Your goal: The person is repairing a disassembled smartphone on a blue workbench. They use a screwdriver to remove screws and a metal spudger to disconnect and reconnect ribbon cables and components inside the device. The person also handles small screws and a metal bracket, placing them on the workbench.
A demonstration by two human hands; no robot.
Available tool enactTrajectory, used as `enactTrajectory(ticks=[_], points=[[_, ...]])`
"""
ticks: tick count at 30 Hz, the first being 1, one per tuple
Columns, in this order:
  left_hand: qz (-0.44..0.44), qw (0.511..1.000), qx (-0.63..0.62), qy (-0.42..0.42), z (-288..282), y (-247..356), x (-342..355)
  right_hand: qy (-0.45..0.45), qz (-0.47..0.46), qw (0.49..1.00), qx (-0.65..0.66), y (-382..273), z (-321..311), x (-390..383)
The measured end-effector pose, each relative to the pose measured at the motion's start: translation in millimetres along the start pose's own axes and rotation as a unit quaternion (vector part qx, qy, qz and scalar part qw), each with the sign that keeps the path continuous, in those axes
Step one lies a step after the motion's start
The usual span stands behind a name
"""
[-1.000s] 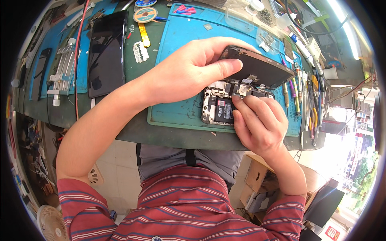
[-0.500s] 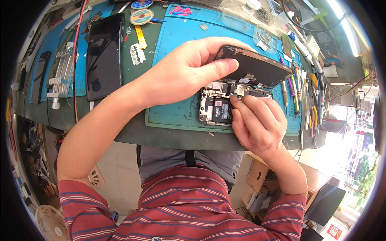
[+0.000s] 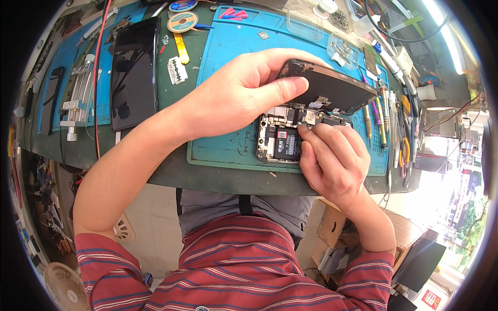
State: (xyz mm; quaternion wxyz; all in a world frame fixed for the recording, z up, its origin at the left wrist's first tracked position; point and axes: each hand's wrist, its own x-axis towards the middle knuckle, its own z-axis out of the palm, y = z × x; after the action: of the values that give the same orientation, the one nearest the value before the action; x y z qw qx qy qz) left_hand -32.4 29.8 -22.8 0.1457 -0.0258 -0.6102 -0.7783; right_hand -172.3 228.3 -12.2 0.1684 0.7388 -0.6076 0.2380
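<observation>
An opened phone (image 3: 265, 143) lies on the blue mat, its circuit boards and black battery (image 3: 285, 147) exposed. My left hand (image 3: 246, 96) grips the phone's screen assembly (image 3: 340, 90) at its left end, thumb over the inner side, fingers behind. The screen tilts up along the far edge of the phone body. My right hand (image 3: 336, 158) is curled over the right part of the phone. Its index fingertip presses down among the inner parts beside the battery, with the thumb tucked below. Whether anything small is pinched there is hidden.
The blue work mat (image 3: 223, 150) covers the bench middle. Leftward lie a dark phone screen (image 3: 136, 72), a razor blade (image 3: 177, 70), a solder spool (image 3: 182, 22) and a metal clamp fixture (image 3: 80, 98). Screwdrivers (image 3: 383, 119) and pliers (image 3: 404, 150) line the right side. Clear plastic boxes (image 3: 342, 51) stand behind.
Almost nothing differs. My right index fingertip stays pressed inside the phone, and my left hand keeps the screen tilted at about the same angle.
</observation>
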Motion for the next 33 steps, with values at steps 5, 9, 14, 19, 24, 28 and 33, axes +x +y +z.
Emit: enactTrajectory(ticks=[5,9,14,19,24,28,33], points=[[0.006,1.0,0.009,0.001,-1.1,-0.7,-1.1,-0.024,0.025,0.999,0.021,-5.0,-4.5,2.7],[0.001,1.0,0.011,0.003,-0.6,0.5,-1.0,-0.029,0.021,0.999,0.018,-4.8,-5.2,3.7],[-0.012,1.0,0.016,0.005,0.3,2.5,-0.1,-0.014,-0.004,1.0,-0.008,0.7,-3.8,-0.2],[-0.034,0.999,0.041,0.005,-1.2,7.3,-2.3,0.079,0.05,0.995,0.026,5.7,-15.8,-10.8],[-0.024,0.999,0.044,0.0,-1.0,6.3,-2.7,0.094,0.065,0.992,0.058,13.2,-12.5,-13.5],[-0.03,0.998,0.062,0.003,-0.7,7.9,-2.8,0.089,0.047,0.992,0.082,16.3,-5.0,-14.2],[-0.026,0.998,0.059,0.008,-0.1,6.6,-3.4,0.059,0.045,0.992,0.097,18.6,-5.1,-9.0]])
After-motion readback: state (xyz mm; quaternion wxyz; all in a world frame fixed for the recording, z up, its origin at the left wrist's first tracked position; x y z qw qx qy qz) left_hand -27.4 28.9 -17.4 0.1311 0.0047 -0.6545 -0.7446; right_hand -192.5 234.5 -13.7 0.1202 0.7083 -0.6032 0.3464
